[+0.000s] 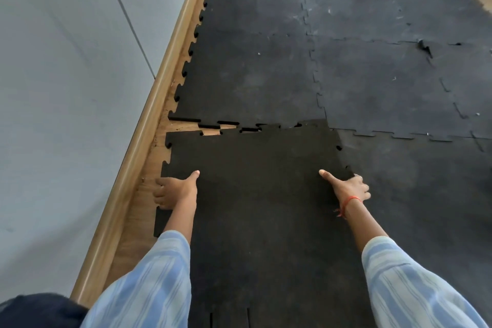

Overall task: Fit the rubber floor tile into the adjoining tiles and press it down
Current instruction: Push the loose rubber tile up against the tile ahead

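Observation:
A black rubber floor tile (261,194) with jigsaw edges lies in front of me, its far edge close to the laid tile ahead (247,74). A gap showing wood floor remains at the far left of that joint, and the far right corner overlaps the neighbour. My left hand (174,190) grips the tile's left edge, thumb on top, fingers curled under. My right hand (348,189) holds the right edge the same way, where it lies over the adjoining tile on the right (415,194).
A grey wall (66,88) with a wooden skirting board (149,114) runs along the left, with a strip of bare wood floor (138,210) beside it. Several interlocked black tiles (386,21) cover the floor ahead and right. A small torn piece (424,48) sticks up far right.

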